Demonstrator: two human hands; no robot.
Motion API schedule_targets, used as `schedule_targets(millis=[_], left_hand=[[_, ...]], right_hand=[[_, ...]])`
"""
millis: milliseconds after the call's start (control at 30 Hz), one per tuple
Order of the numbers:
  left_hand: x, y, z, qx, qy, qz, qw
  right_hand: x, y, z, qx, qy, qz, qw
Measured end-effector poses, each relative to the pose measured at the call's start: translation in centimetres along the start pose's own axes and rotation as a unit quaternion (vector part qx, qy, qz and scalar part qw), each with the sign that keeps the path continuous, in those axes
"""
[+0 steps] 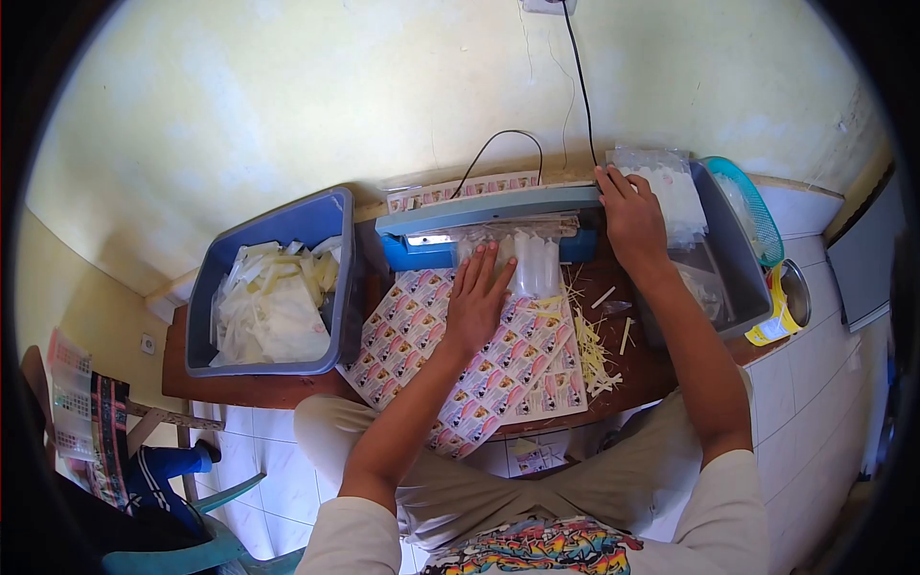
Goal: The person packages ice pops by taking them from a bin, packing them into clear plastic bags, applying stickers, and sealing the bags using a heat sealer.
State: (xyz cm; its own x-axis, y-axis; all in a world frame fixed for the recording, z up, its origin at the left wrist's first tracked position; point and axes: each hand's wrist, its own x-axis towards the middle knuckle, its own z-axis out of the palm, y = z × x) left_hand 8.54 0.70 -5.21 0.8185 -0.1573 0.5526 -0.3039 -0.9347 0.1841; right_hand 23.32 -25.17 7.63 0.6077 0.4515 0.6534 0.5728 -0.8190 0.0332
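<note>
A blue heat sealer point(418, 255) stands on the wooden table against the wall, its long grey lever point(479, 211) lying across the top. My right hand point(632, 216) is at the lever's right end, fingers bent over it. Under the lever, the upper part of a clear plastic packet point(537, 264) reaches into the sealer; it holds white stick-like pieces in a row. My left hand point(476, 299) lies flat on the packet's left side, fingers slightly apart. Sheets of printed labels point(422, 321) spread beneath that hand and over the table's front edge.
At left stands a grey-blue tub point(347, 287) of whitish plastic packets. A second tub point(752, 316) at right holds more packets; beside it are a turquoise basket point(762, 225) and a yellow-labelled tin point(774, 311). Thin yellowish strips point(596, 359) litter the table. A black cable point(581, 86) hangs down the wall.
</note>
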Motion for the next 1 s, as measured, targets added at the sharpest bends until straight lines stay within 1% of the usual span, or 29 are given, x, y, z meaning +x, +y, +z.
schedule_targets(millis=[167,267,333,467,567,633,1000], left_hand=[[0.0,0.0,-0.2,0.003,-0.005,-0.001,1.000],[-0.1,-0.2,0.0,0.002,0.000,0.000,1.000],[0.0,-0.2,0.0,0.002,0.001,0.000,1.000],[0.0,-0.3,-0.1,0.014,-0.014,-0.002,1.000],[0.0,-0.3,-0.1,0.015,-0.011,0.000,1.000],[0.0,-0.3,-0.2,0.006,-0.009,0.000,1.000],[-0.4,0.1,0.0,-0.014,-0.013,-0.014,1.000]], right_hand=[[-0.8,-0.1,0.7,-0.017,-0.002,-0.006,1.000],[-1.0,-0.4,0.8,0.004,0.005,-0.007,1.000],[-1.1,-1.0,0.3,0.041,-0.010,0.020,0.999],[-1.6,-0.9,0.8,0.031,-0.009,0.010,0.999],[-2.2,-1.2,0.9,-0.005,-0.016,0.001,1.000],[-2.4,-1.4,0.9,-0.017,-0.033,0.008,0.999],[-3.0,-2.2,0.7,0.007,-0.060,0.023,0.998]])
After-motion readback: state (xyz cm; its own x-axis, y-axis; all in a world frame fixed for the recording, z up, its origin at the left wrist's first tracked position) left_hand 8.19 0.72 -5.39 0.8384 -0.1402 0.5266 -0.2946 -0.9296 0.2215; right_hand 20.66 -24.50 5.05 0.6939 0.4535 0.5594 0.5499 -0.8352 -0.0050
